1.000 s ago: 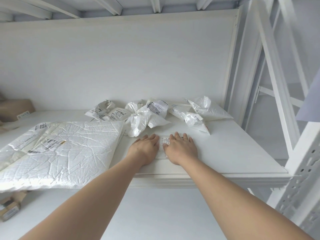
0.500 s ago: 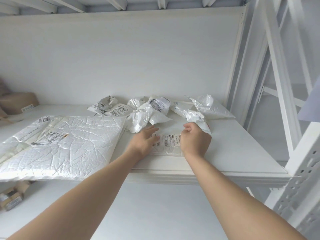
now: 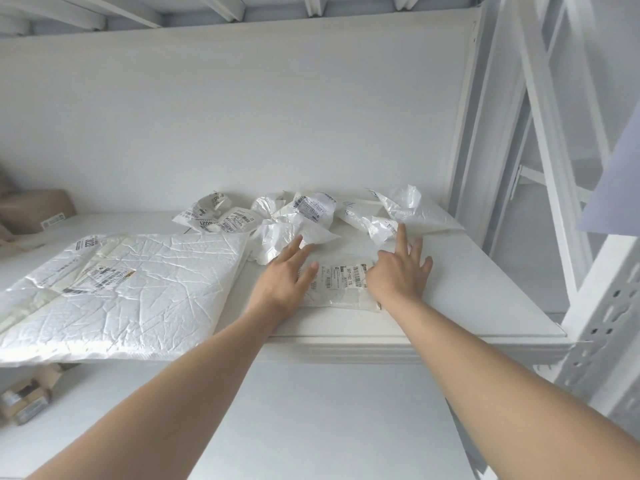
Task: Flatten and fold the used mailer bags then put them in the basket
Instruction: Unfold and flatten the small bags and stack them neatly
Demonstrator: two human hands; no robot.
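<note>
Head view: left hand (image 3: 285, 273) and right hand (image 3: 398, 273), fingers spread wide, press small mailer bag (image 3: 341, 284) flat on counter (image 3: 467, 299), near front edge. Flattening step, probably. Next move: fold it neatly. Basket not visible.

Between the left hand (image 3: 287, 275) and right hand (image 3: 398, 271), a mailer bag (image 3: 337, 289) of thin, glossy plastic with matt paper labels is seen. Left of the left hand, a large mailer (image 3: 138, 289) of creased, shiny white plastic is shown. The shelf (image 3: 467, 282) is finished smooth and matt.
</note>
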